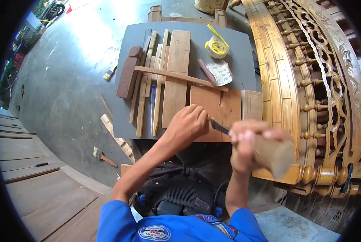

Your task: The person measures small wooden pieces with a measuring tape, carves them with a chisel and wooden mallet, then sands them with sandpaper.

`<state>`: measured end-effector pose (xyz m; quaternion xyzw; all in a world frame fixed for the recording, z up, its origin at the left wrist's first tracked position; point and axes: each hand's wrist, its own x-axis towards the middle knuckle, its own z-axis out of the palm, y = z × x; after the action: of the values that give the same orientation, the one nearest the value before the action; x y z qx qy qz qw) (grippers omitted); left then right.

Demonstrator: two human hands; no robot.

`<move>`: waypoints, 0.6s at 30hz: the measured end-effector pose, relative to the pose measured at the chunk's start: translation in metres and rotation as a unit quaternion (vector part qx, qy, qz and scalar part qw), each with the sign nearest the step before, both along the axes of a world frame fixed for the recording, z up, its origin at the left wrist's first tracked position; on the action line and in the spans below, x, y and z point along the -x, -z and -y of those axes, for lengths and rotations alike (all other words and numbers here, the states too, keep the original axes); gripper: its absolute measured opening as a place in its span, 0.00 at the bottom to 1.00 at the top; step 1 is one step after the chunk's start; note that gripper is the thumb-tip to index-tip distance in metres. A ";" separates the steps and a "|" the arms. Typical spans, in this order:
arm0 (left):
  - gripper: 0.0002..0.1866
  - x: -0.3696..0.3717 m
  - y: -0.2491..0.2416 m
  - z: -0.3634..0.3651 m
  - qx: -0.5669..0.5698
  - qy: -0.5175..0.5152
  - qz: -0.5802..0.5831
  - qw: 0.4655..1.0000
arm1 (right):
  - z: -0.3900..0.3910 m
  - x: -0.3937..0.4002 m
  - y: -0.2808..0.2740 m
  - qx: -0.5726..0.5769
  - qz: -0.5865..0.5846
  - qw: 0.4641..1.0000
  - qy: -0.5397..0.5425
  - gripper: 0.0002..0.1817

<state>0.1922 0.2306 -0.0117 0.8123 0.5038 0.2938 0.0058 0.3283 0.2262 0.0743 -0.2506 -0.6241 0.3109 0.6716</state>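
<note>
Evidently, room to work matters, as the carved wooden furniture frame with turned spindles (pixel 289 84) stands just right of the surface (pixel 239 48); a compact action on that side should avoid knocks. The wooden mallet (pixel 128 78) has its head at the surface's left edge, its handle reaching across toward the right, best left alone while both hands are occupied. The reddish-brown board (pixel 208 99) lies at the surface's near edge and could offer a steady rest.

Off the surface's near right corner is a thick brown piece (pixel 273 155), seemingly wooden but blurred. The right hand (pixel 245 147) is closed around it, fingers wrapped; a firm, square hold should stop it twisting. The left hand (pixel 188 123), over the surface's near edge, makes a tight fist, apparently clamped on one end of the slim dark strip (pixel 219 126), which spans the gap between the hands. Whether it has a sharp edge is unclear, so fingers should stay off its sides.
</note>
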 end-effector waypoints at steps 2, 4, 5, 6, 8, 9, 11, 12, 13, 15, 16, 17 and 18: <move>0.06 -0.005 -0.030 0.013 0.025 -0.019 -0.007 0.999 | 0.009 0.002 -0.023 -0.057 -0.028 0.997 -0.033 0.16; 0.07 -0.002 -0.023 0.016 0.030 -0.024 0.021 0.999 | 0.015 0.006 -0.016 -0.020 0.017 1.000 0.014 0.14; 0.07 0.001 0.001 0.012 0.030 -0.026 0.057 0.998 | 0.007 0.007 0.005 0.006 0.041 0.999 0.034 0.15; 0.08 0.003 0.015 0.003 0.014 -0.029 0.092 0.995 | 0.001 0.005 0.016 0.000 0.032 0.999 0.034 0.18; 0.08 0.004 0.016 0.002 0.022 -0.013 0.018 1.000 | -0.004 0.002 0.024 0.012 0.042 0.998 0.048 0.21; 0.08 0.002 0.014 0.008 0.031 -0.012 0.007 0.999 | 0.004 -0.001 0.022 0.039 0.067 0.995 0.056 0.22; 0.07 0.003 -0.002 0.004 0.019 -0.021 0.012 1.000 | 0.003 0.005 0.012 0.061 -0.033 0.998 0.013 0.22; 0.07 0.001 -0.017 0.005 -0.003 -0.028 0.020 0.999 | 0.010 0.005 -0.011 0.054 -0.096 0.993 -0.030 0.16; 0.07 -0.002 -0.030 0.010 -0.017 -0.035 0.028 0.999 | 0.012 0.002 -0.019 0.020 -0.124 0.989 -0.079 0.13; 0.08 -0.004 -0.040 0.014 -0.040 -0.028 0.025 0.999 | 0.018 0.000 -0.024 -0.054 -0.020 0.997 -0.059 0.13; 0.08 -0.003 -0.025 0.017 -0.010 -0.033 0.049 0.998 | 0.013 -0.019 -0.015 -0.080 0.316 0.944 0.048 0.13; 0.08 -0.001 0.000 0.018 0.011 -0.036 0.072 0.997 | 0.008 -0.019 0.001 -0.041 0.329 0.942 0.050 0.13; 0.08 0.001 0.015 0.007 0.013 -0.040 0.092 0.995 | -0.003 -0.001 0.013 0.016 0.186 0.980 0.066 0.14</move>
<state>0.1911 0.2236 -0.0265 0.7610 0.5368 0.3606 0.0514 0.3295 0.2292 0.0617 -0.3553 -0.7152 0.2239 0.5587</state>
